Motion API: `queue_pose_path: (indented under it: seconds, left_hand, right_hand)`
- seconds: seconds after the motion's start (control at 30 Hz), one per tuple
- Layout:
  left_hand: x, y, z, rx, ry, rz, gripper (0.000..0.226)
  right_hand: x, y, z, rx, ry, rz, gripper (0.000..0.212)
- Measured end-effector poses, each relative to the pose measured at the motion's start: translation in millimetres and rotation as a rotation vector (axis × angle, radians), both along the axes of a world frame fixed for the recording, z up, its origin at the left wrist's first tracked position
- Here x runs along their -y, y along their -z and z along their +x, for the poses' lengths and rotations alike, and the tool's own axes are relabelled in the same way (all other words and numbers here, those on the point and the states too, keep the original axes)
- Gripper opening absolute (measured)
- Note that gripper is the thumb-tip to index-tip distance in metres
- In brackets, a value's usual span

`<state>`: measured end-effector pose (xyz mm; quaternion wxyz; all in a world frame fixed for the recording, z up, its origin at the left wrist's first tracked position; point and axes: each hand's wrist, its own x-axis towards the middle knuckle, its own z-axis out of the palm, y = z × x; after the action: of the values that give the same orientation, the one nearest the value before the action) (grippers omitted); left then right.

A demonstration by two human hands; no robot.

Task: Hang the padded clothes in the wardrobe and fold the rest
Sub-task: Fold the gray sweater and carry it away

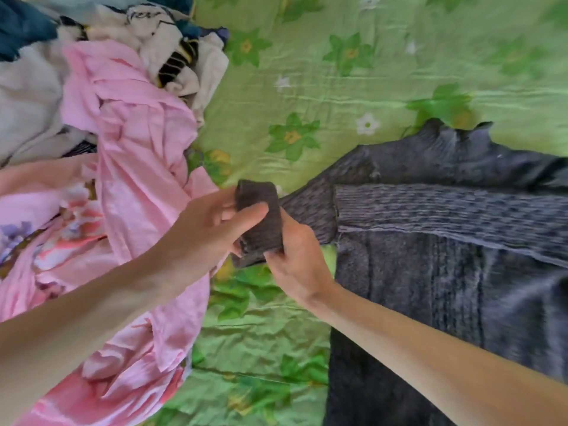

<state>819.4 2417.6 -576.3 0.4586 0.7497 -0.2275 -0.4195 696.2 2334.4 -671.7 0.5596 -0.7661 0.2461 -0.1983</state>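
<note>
A dark grey knitted sweater [430,241] lies spread on the green flowered bedcover [338,72], filling the right side. One sleeve stretches left from its body, and its ribbed cuff [258,219] is lifted off the bed. My left hand [215,222] pinches the cuff from the left, thumb on top. My right hand [295,259] grips the same cuff from below and right. Part of the cuff is hidden by my fingers.
A heap of loose clothes covers the left: a pink garment [144,155], a pink flowered piece [46,235], white and black-striped items [172,53], and dark blue fabric [21,29] at the far left corner. Bare bedcover shows between the heap and the sweater.
</note>
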Motion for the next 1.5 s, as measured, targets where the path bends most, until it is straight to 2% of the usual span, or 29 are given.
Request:
queue_pose_path:
  seconds: [0.07, 0.2, 0.27, 0.33, 0.4, 0.47, 0.5, 0.6, 0.63, 0.77, 0.87, 1.03, 1.2, 1.3, 1.37, 1.43, 1.5]
  left_hand:
    - [22, 3, -14, 0.080, 0.048, -0.050, 0.021]
    - [69, 38, -39, 0.453, 0.062, -0.009, 0.048]
    - [95, 58, -48, 0.547, 0.140, 0.033, 0.052]
    - [117, 69, -57, 0.609, 0.286, 0.103, 0.051]
    - [132, 77, -63, 0.607, 0.370, 0.195, 0.054]
    - [143, 79, -67, 0.715, 0.479, 0.266, 0.054]
    - [148, 82, -67, 0.816, 0.545, 0.291, 0.053]
    - [162, 88, -62, 1.044, 0.659, 0.332, 0.045]
    - [165, 91, -60, 1.081, 0.677, 0.325, 0.043]
    - [176, 97, -58, 1.195, 0.691, 0.203, 0.044]
    - [190, 102, -62, 1.282, 0.690, 0.138, 0.040]
    - [207, 117, -69, 1.361, 0.745, 0.164, 0.034]
    - [208, 135, -78, 1.417, 0.597, 0.262, 0.032]
    - [202, 140, -98, 1.346, 0.601, 0.149, 0.039]
    - [197, 147, -113, 1.292, 0.662, 0.140, 0.052]
    - [193, 157, -121, 1.258, 0.711, 0.199, 0.061]
    - [191, 165, -121, 1.240, 0.723, 0.241, 0.065]
  right_hand:
    - [26, -3, -19, 0.003, 0.055, 0.125, 0.038]
    - [82, -27, -64, 0.154, 0.092, 0.339, 0.034]
    - [106, -47, -91, 0.255, 0.143, 0.473, 0.048]
    - [130, -56, -119, 0.317, 0.269, 0.617, 0.056]
    - [150, -56, -148, 0.346, 0.466, 0.726, 0.037]
    - [171, -50, -177, 0.282, 0.669, 0.753, 0.057]
    - [181, -46, -191, 0.244, 0.760, 0.710, 0.057]
    - [208, -27, -232, 0.181, 0.937, 0.608, 0.026]
    - [216, -20, -244, 0.163, 0.966, 0.584, 0.022]
    - [237, 10, -284, -0.016, 0.916, 0.436, 0.010]
    - [245, 29, -305, -0.212, 0.884, 0.221, 0.004]
    - [252, 41, -316, -0.407, 0.873, -0.034, 0.014]
    - [263, 58, -315, -0.631, 0.865, -0.260, 0.031]
    - [262, 61, -307, -0.672, 0.912, -0.318, 0.031]
    - [259, 62, -303, -0.665, 0.929, -0.457, 0.034]
    - [259, 61, -301, -0.590, 0.754, -0.718, 0.039]
    - [260, 62, -301, -0.540, 0.353, -0.904, 0.047]
